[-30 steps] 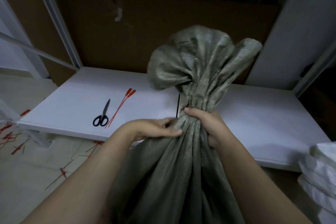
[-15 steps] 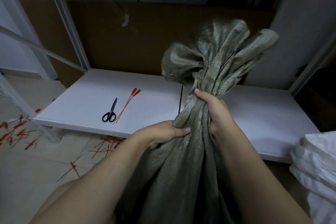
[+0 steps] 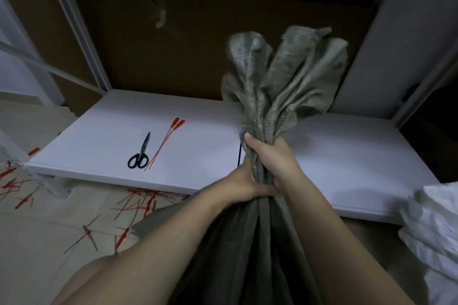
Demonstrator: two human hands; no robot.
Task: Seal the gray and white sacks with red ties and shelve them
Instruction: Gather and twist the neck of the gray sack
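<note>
- The gray sack (image 3: 280,86) runs off the bottom edge, so its base is unseen.
- Right of the gray sack, a white sack (image 3: 431,228) is cut by the right edge.
- The left hand (image 3: 244,184) has its fingers partly hidden at the gray sack's neck.
- Left of the gray sack, the floor ties (image 3: 138,203) are too tangled to count.

dim light. a low white flat shelf board (image 3: 104,146) sits in a pale metal rack frame (image 3: 74,22); a brown cardboard sheet (image 3: 178,57) stands behind it, a white side panel (image 3: 409,32) at right, beige tiled floor (image 3: 32,255) below.
</note>
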